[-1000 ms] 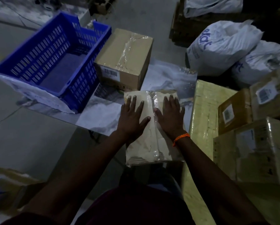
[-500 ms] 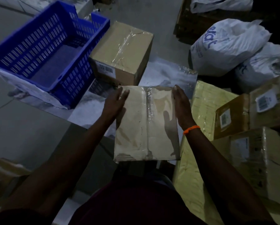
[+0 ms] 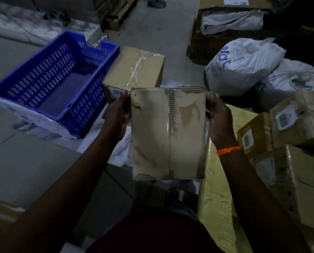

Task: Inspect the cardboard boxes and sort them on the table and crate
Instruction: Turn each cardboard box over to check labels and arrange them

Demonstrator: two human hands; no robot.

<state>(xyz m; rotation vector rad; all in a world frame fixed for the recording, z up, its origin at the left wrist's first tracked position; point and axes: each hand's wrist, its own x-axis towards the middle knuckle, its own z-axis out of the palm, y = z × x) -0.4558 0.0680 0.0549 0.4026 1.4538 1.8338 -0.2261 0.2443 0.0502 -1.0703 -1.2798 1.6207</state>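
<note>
A worn, taped cardboard box (image 3: 168,133) is held up in front of me, its broad face toward the camera. My left hand (image 3: 117,116) grips its left edge and my right hand (image 3: 219,118) grips its right edge, an orange thread on that wrist. Behind it a larger taped cardboard box (image 3: 134,70) with a barcode label stands on the marbled table (image 3: 48,125). A blue slotted crate (image 3: 50,79) with nothing in it sits on the table at the left.
Several labelled cardboard boxes (image 3: 287,128) are stacked at the right on a yellow-wrapped surface (image 3: 216,207). Two white sacks (image 3: 243,64) lie on the floor behind them. Wooden pallets with more sacks stand farther back.
My hands moved from lying flat on the box's top to its two side edges. The box has been lifted off the table toward me.
</note>
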